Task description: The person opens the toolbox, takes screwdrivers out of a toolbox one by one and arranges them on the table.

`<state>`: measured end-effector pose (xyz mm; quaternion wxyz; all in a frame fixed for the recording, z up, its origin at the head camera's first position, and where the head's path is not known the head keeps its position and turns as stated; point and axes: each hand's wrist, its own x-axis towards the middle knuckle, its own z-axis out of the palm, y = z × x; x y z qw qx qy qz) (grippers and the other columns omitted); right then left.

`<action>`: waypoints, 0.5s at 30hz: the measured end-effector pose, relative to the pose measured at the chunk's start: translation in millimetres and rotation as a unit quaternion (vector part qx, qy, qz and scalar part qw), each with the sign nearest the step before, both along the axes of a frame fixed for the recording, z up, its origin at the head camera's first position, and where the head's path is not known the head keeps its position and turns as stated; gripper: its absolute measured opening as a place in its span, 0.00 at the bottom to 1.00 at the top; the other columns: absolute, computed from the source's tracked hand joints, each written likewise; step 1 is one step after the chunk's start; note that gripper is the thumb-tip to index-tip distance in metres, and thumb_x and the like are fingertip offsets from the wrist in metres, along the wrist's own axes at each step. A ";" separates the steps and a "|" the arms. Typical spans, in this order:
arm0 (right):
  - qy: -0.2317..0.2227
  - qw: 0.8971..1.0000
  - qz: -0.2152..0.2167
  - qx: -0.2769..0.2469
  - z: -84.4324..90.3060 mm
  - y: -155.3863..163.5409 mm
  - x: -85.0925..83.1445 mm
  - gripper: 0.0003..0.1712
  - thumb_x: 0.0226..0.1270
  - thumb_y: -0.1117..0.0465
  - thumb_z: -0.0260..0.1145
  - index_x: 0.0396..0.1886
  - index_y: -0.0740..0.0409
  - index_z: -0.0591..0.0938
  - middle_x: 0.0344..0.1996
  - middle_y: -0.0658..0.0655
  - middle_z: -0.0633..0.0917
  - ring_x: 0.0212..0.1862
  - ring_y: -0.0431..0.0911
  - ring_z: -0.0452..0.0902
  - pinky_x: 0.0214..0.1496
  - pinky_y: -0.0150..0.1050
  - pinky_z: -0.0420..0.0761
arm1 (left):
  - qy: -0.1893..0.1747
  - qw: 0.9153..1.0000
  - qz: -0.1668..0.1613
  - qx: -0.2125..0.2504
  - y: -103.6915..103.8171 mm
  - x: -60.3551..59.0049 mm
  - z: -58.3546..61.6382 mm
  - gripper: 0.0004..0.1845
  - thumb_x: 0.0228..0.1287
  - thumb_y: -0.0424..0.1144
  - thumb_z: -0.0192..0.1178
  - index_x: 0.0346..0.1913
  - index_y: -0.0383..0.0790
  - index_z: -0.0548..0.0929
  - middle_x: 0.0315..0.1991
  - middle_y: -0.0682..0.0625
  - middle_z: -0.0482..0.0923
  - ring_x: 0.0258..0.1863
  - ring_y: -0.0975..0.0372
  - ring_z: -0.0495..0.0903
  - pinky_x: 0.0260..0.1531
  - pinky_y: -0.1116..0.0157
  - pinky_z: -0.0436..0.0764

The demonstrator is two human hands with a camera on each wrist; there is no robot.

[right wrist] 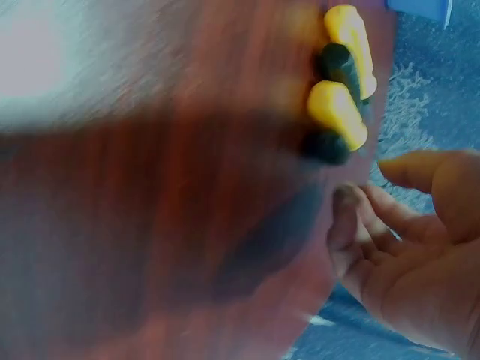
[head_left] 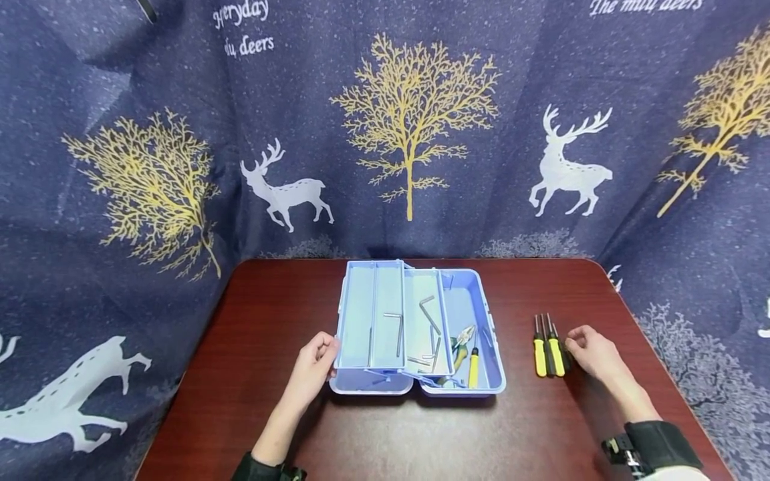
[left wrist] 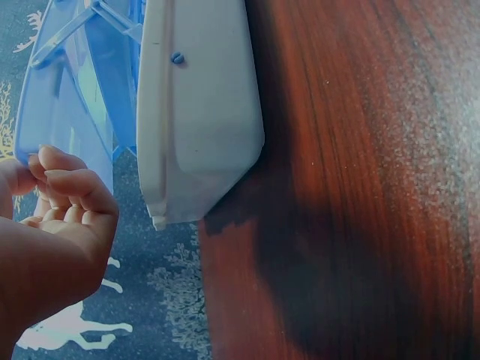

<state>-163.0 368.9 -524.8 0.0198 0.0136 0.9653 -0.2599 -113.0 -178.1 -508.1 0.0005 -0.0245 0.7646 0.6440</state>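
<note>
An open light-blue toolbox (head_left: 492, 347) stands mid-table, its fold-out tray (head_left: 361, 314) swung to the left. Hex keys (head_left: 428, 312) lie on the tray; pliers (head_left: 462, 341) and a yellow-handled screwdriver (head_left: 474, 367) lie in the box. My left hand (head_left: 327, 351) pinches the tray's near left corner; in the left wrist view its curled fingers (left wrist: 71, 184) meet the tray's blue edge (left wrist: 30, 142). Right of the box, several yellow- and black-handled screwdrivers (head_left: 549, 351) lie side by side. My right hand (head_left: 571, 344) hovers just right of their handles (right wrist: 341, 90), fingers loosely bent, holding nothing.
The dark red wooden table (head_left: 421, 434) has bare room in front of the box and at both sides. A navy curtain with deer and gold trees (head_left: 409, 133) hangs close behind and around the table. A black band sits on my right wrist (head_left: 656, 444).
</note>
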 end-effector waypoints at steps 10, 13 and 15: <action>0.063 0.995 0.074 -0.038 48.5 -80.3 -15.0 0.10 0.76 0.59 0.65 0.46 0.62 0.84 0.40 0.62 0.89 0.42 0.56 0.86 0.42 0.50 0.83 | -0.007 1.000 -0.004 0.005 0.7 1.2 1.6 0.10 0.78 0.34 0.57 0.39 0.30 0.76 0.19 0.50 0.70 0.18 0.62 0.72 0.21 0.70 0.73; 0.078 0.989 0.114 -0.044 60.5 -111.8 -18.0 0.08 0.75 0.57 0.67 0.44 0.58 0.85 0.36 0.55 0.88 0.38 0.47 0.83 0.41 0.45 0.82 | -0.005 1.000 -0.006 0.011 -0.3 0.4 2.0 0.10 0.79 0.34 0.57 0.38 0.29 0.76 0.19 0.50 0.70 0.18 0.63 0.72 0.21 0.70 0.72; 0.092 0.983 0.148 -0.054 65.2 -132.3 -20.0 0.06 0.74 0.59 0.68 0.42 0.56 0.86 0.33 0.51 0.87 0.35 0.42 0.80 0.39 0.41 0.80 | -0.004 1.000 -0.005 0.017 -1.0 0.4 1.9 0.10 0.79 0.34 0.57 0.38 0.29 0.76 0.19 0.50 0.70 0.17 0.63 0.72 0.21 0.71 0.71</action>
